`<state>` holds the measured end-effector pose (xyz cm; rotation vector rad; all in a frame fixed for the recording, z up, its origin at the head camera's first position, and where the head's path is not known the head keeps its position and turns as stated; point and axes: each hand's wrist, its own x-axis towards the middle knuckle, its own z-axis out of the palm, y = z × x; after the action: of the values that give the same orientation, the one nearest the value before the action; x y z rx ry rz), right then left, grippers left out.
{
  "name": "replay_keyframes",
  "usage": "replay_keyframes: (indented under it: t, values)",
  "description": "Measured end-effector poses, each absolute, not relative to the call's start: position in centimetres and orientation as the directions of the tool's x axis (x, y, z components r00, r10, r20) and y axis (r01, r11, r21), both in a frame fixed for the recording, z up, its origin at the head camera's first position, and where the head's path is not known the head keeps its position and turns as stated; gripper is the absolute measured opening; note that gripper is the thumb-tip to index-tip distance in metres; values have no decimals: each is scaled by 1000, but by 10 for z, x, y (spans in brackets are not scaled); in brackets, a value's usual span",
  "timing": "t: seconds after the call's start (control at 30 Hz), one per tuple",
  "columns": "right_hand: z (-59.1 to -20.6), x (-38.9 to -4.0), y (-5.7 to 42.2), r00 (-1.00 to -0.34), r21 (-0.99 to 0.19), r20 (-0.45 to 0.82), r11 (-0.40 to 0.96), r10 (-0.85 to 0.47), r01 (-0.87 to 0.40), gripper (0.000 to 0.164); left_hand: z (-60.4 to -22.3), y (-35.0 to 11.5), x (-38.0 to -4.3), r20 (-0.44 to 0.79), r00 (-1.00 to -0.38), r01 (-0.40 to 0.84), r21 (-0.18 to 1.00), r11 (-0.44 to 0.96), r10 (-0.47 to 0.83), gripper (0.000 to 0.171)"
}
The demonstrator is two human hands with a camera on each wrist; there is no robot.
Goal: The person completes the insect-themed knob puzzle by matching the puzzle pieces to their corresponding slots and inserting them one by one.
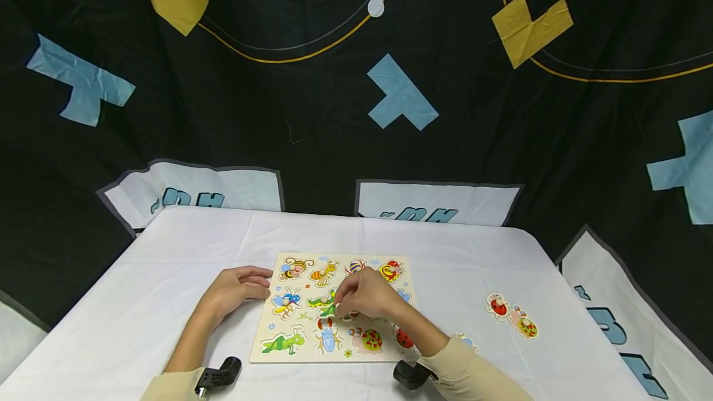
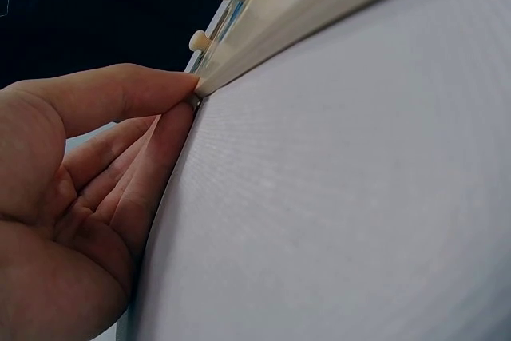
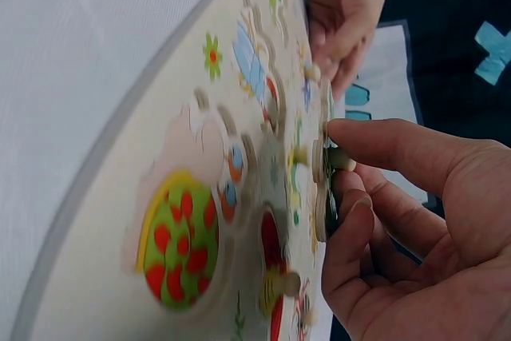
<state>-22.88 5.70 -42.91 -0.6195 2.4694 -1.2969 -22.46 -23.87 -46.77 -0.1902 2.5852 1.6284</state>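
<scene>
A wooden puzzle board with printed insects lies on the white table. Above its middle, my right hand pinches a puzzle piece by its wooden knob. The piece looks green in the head view, and it is tilted edge-on in the right wrist view, so its picture is mostly hidden. At the board's left edge rests my left hand, its thumb and fingertips touching the side. In the left wrist view the left fingers reach the board's edge fairly straight.
To the right of the board lie a loose ladybug piece and a snail piece. Another bluish piece is partly covered by the right sleeve. Behind the white table hangs a black cloth.
</scene>
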Motion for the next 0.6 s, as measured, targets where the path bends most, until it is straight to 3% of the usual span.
replay_keyframes:
  t: [0.6]
  values:
    - [-440,-215,18,-825,-848,-21,447,-565,-285,14,-469,-241,-227,-130,-990,-140,885,444,-54,48]
